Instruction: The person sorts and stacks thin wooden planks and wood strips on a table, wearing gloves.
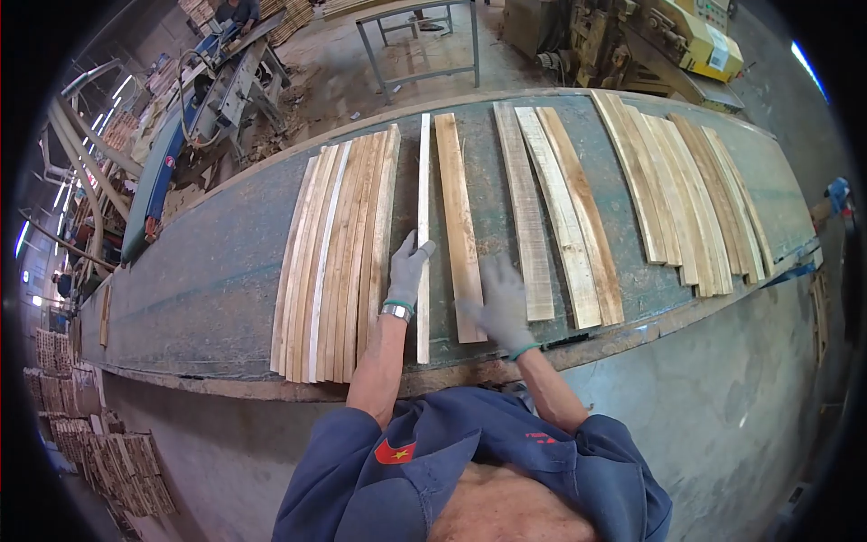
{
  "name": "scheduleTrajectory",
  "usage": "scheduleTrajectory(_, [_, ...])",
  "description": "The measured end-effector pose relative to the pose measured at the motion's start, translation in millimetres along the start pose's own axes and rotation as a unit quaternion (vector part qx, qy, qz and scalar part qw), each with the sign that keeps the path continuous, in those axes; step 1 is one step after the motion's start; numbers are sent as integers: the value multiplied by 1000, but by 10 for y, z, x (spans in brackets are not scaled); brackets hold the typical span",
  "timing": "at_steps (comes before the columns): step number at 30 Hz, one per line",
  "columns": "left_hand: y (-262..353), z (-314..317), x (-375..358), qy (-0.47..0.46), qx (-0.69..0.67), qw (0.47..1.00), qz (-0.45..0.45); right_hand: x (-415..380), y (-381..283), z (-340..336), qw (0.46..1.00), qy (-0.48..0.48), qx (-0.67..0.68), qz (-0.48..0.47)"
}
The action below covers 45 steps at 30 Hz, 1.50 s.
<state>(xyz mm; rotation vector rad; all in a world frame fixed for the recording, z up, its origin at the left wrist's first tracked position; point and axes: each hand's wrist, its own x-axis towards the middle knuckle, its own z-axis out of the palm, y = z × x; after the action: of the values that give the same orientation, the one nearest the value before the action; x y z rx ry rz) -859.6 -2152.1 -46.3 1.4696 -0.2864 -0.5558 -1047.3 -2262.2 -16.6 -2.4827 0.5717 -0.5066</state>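
Note:
My left hand (410, 269), in a grey glove, grips a narrow light wooden strip (424, 172) standing on its edge, with the thumb over its top. To its left lies a row of strips (334, 244) packed side by side. My right hand (501, 303), gloved too and somewhat blurred, is spread at the lower part of a wider board (456, 208). Right of it lie a greyish board (524, 208) and two pale boards (564, 217), one with a brown edge.
More boards (686, 199) lie in a group at the table's right. The long dark table (208, 271) has a worn front edge. Beyond it stand a metal frame (420, 45) and machines (650, 45). A person (239, 13) is at the far left machine.

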Motion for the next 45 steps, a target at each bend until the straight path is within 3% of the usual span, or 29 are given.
scheduleTrajectory(2, [-300,-62,176,37,76,996,36,-149,-232,162,992,-89,-85,-4])
scheduleTrajectory(5, [-350,-96,221,70,178,977,90,-61,-160,245,988,-113,-76,78])
scheduleTrajectory(8, [-280,-61,164,97,235,962,99,-67,47,100,967,13,254,31])
scheduleTrajectory(9, [-268,-43,157,100,239,961,91,-97,26,-30,873,-73,452,165])
scheduleTrajectory(13, [-304,16,156,106,261,955,88,-198,51,-110,843,-44,516,147])
scheduleTrajectory(16, [-339,20,170,113,290,945,98,-264,30,12,851,9,498,169])
scheduleTrajectory(18, [-157,125,101,95,310,944,62,-277,74,73,966,97,226,77])
scheduleTrajectory(19, [-119,156,83,104,339,933,61,-291,73,140,987,138,79,25])
scheduleTrajectory(22, [-202,285,96,128,439,887,69,-309,104,328,987,114,-109,-10])
scheduleTrajectory(26, [-297,474,140,24,488,854,177,-125,-225,262,976,190,-88,-61])
scheduleTrajectory(28, [-335,407,381,-153,222,958,100,23,-238,374,982,156,-88,-62])
scheduleTrajectory(31, [39,268,363,-126,150,958,211,220,-132,586,978,87,-181,-52])
scheduleTrajectory(33, [289,8,408,-45,315,913,255,363,-142,475,977,49,-204,-41])
scheduleTrajectory(35, [546,-352,379,11,436,873,220,502,-120,437,973,30,-223,-49])
scheduleTrajectory(38, [635,-670,119,123,652,734,144,758,124,496,967,-7,-256,9])
scheduleTrajectory(39, [405,-907,207,103,676,723,101,782,205,473,969,20,-246,30])
scheduleTrajectory(42, [534,-1120,67,102,643,758,30,816,380,285,964,51,-247,84])
scheduleTrajectory(45, [149,-1408,223,126,669,726,95,878,712,95,941,71,-307,120])
